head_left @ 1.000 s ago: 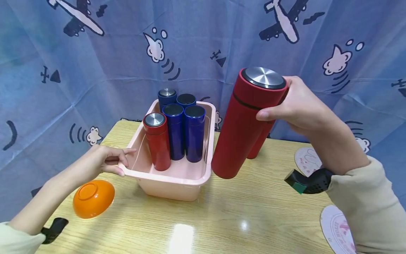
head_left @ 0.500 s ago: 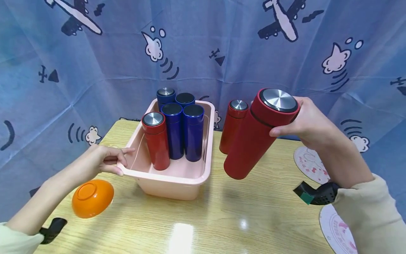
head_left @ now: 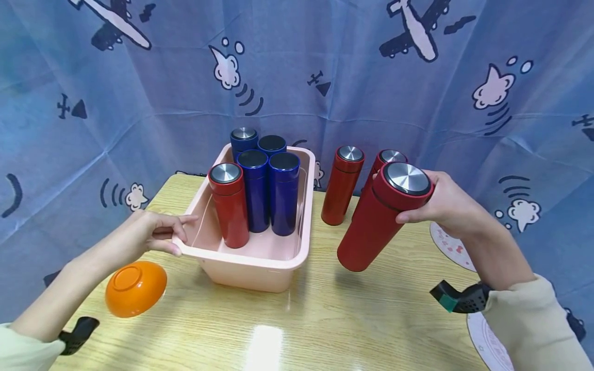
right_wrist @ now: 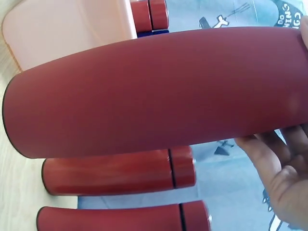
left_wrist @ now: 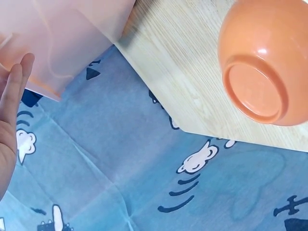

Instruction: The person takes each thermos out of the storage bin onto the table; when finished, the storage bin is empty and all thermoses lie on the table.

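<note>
My right hand [head_left: 441, 201] grips a large red thermos [head_left: 378, 221] near its silver-topped lid, with the bottle tilted and its base toward the lower left. Behind it on the table stand two slimmer red thermoses: one thermos [head_left: 342, 185] in plain sight, the other [head_left: 392, 156] mostly hidden. With thumb and fingers my left hand [head_left: 162, 234] pinches the near left corner of a pink plastic bin [head_left: 250, 264]. Inside the bin stand a red thermos [head_left: 230, 211] and several blue thermoses [head_left: 284, 201]. In the right wrist view the held thermos [right_wrist: 154, 91] spans the frame.
An upturned orange bowl [head_left: 136, 288] lies on the wooden table [head_left: 223, 330] left of the bin. Round printed mats lie at the right, one mat [head_left: 487, 340] near the front and another mat [head_left: 447, 245] farther back. A blue patterned curtain [head_left: 287, 67] hangs behind the table.
My right hand has carried the large red thermos down and to the right, away from the bin, uncovering the red thermoses behind. My left hand keeps its place on the bin.
</note>
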Demonstrator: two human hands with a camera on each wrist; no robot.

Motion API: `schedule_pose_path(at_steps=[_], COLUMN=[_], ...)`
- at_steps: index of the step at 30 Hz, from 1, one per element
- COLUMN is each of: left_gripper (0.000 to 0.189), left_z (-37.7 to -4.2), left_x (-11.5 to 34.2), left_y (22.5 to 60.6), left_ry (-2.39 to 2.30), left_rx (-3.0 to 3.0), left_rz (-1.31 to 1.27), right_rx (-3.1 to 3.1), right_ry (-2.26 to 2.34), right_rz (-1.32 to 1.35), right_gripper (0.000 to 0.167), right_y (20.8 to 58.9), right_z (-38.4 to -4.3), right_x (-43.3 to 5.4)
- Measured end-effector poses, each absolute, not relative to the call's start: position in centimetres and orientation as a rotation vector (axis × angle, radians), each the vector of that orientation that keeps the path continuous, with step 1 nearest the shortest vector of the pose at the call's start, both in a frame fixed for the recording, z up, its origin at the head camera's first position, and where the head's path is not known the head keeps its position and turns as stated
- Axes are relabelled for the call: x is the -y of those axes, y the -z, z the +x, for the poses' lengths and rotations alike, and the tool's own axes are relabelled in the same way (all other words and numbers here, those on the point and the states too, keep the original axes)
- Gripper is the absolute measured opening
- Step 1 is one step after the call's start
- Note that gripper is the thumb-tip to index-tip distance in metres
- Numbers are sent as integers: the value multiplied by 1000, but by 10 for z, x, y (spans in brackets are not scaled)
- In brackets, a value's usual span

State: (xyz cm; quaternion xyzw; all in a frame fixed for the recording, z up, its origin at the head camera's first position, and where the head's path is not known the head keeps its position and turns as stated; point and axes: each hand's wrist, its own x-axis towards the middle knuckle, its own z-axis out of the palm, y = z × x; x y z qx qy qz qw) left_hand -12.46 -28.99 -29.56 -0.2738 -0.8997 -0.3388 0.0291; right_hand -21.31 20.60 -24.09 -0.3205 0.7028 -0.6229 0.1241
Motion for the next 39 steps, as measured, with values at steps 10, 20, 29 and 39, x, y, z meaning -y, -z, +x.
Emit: schedule_pose_path(at_steps=[10,20,29,39], left_gripper=[25,24,25,22], left_z=[-125,-125,-123,-124], left_x=[290,290,291,290], left_y=[296,296,296,296], left_ry=[1044,1019,1026,1033], left_rx=[2796,2799,2771,2771], left_rz=[-820,-815,-835,-837], right_rx=[-2094,-2097,-2118,-2158], right_ry=[1684,1761,1777,1714], right_rz=[-876,-751,-697,-746], right_gripper=[49,49,52,56], right_y=[261,283,294,304], right_z=[-221,-234,-250,-267], right_x=[-227,-261,-290,-320])
